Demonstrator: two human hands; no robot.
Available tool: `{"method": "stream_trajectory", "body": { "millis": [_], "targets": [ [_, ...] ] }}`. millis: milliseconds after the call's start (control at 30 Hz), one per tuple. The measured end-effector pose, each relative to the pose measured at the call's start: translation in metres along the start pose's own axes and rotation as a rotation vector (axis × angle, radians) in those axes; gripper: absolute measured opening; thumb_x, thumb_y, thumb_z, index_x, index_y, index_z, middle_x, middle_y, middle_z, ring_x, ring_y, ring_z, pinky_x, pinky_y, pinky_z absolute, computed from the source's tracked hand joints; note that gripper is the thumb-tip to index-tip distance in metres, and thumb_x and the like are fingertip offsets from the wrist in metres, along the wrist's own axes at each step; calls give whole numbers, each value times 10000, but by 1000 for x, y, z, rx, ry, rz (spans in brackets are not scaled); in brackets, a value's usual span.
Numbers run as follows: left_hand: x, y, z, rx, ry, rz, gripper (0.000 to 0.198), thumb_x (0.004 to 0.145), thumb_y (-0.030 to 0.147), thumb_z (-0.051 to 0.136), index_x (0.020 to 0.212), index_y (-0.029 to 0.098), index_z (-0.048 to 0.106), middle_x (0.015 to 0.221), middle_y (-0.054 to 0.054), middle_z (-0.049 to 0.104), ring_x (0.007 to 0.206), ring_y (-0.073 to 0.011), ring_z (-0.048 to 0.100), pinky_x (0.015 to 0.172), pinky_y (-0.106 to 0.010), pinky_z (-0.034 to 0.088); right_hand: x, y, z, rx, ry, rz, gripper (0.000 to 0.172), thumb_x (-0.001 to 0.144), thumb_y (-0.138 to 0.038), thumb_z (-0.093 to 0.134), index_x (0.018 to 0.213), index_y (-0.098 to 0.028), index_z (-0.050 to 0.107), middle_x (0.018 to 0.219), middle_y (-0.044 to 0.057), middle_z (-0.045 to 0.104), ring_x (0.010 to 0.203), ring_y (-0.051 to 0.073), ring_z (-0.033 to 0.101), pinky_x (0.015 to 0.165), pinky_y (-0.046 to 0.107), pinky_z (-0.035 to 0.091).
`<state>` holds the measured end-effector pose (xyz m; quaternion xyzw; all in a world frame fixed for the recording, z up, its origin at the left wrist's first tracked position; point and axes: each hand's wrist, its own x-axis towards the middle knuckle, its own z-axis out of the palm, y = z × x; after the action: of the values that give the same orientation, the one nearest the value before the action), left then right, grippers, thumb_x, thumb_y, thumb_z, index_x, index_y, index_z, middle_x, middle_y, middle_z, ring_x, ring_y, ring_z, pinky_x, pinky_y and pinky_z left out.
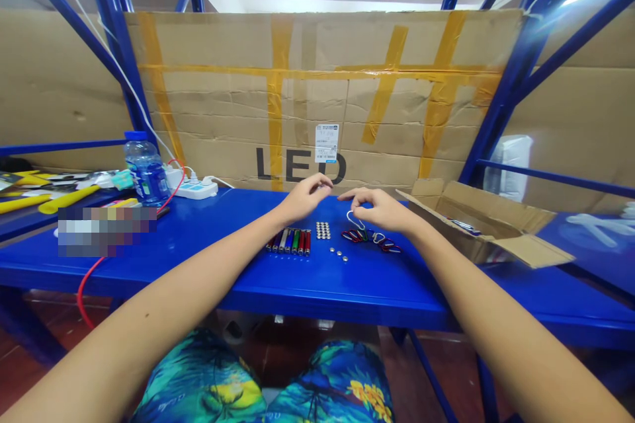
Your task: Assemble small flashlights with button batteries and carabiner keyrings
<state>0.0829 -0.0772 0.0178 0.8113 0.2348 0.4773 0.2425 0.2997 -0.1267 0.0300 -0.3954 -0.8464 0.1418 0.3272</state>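
My right hand (378, 206) is closed in a pinch on a silver carabiner clip (353, 219), held just above a small heap of coloured carabiner clips (371, 238) on the blue table (208, 258). My left hand (306, 193) hovers above the table with its fingers curled and pinched together; what it holds, if anything, is too small to make out. Below it lies a row of small coloured pen-like tubes (290, 241). Between the hands sits a block of small silver button cells (323, 230), with three loose ones (339, 253) in front.
An open cardboard box (489, 221) lies on the table at the right. A water bottle (145, 170) and a white power strip (194, 188) with a red cable stand at the back left. A taped cardboard sheet (317, 92) marked LED closes the back.
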Motion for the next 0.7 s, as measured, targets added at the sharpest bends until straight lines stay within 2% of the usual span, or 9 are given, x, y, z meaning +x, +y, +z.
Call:
{"method": "stream_trajectory", "body": {
  "millis": [67,133,233,300,367,467,567,700],
  "targets": [
    [-5,8,3,162,-128,126,179,822,232,593,994,212,640,860,-31,638,757,-157,550,724,-308,430,3,5,2,95,-1,20,183,726,-253,539,558,-184,518,1104,90,687,1000,230,600,909,367,417],
    [-9,16,6,225,-208,217,235,795,209,619,1026,232,653,926,-43,649,822,-181,563,767,-327,422,6,9,5,162,-5,26,200,740,-297,532,579,-178,542,952,65,699,896,211,599,839,341,430],
    [-11,21,10,317,-260,281,229,824,209,589,1038,245,661,952,-55,638,860,-197,570,787,-336,417,9,13,8,222,3,50,232,768,-352,522,658,-165,605,742,18,648,744,175,555,739,312,424],
    [-10,20,11,397,-275,308,212,866,222,543,1042,245,660,939,-58,625,855,-196,568,781,-331,417,10,14,11,254,5,74,267,791,-375,516,672,-159,617,675,4,610,678,153,524,688,299,413],
    [-9,18,12,450,-269,330,203,896,229,508,1030,245,660,925,-56,619,848,-189,565,773,-320,416,10,15,14,295,-4,95,298,815,-398,519,670,-156,617,665,7,605,654,142,520,667,292,414],
    [-8,13,11,489,-216,330,197,912,219,488,996,247,663,907,-47,620,818,-175,561,755,-303,411,11,13,17,434,-60,142,312,831,-443,549,741,-153,623,765,49,663,706,153,587,682,300,454],
    [-7,7,8,530,-161,313,182,913,216,488,973,237,659,911,-49,626,812,-175,561,745,-298,405,10,10,18,588,-133,235,329,829,-486,575,805,-159,593,800,87,687,682,168,635,631,310,486],
    [-6,2,5,530,-116,273,148,897,221,511,935,229,653,889,-47,626,810,-180,561,741,-292,401,9,9,18,654,-102,246,260,780,-410,652,843,-167,585,722,46,656,591,143,605,576,307,500]
  ]
}}
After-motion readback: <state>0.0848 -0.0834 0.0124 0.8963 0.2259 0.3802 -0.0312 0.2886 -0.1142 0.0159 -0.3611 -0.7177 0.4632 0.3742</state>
